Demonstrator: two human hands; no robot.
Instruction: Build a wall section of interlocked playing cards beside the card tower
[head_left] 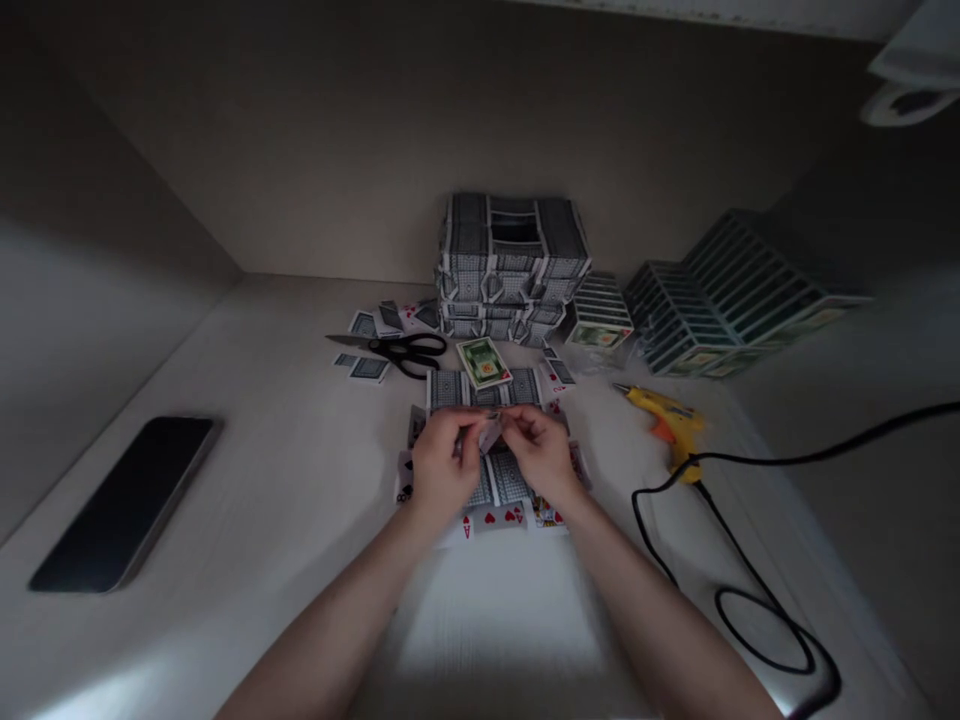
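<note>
Between the fingertips of both hands is a playing card [490,432], held tilted and partly covered by the fingers. My left hand [448,458] pinches it from the left, and my right hand [541,452] grips its other side. Below the hands lie joined playing cards [510,480], patterned backs up in the middle, with faces such as an ace of hearts [467,526] showing along the near edge. Just beyond the hands, a green card box [484,362] rests on more card backs.
Black scissors [409,347] lie among loose cards at the back left. Behind stands a stack of boxes made of cards [514,265]. Card packs [701,310] and a yellow glue gun [671,425] with a looping black cable [757,600] are right; a phone [127,505] lies left.
</note>
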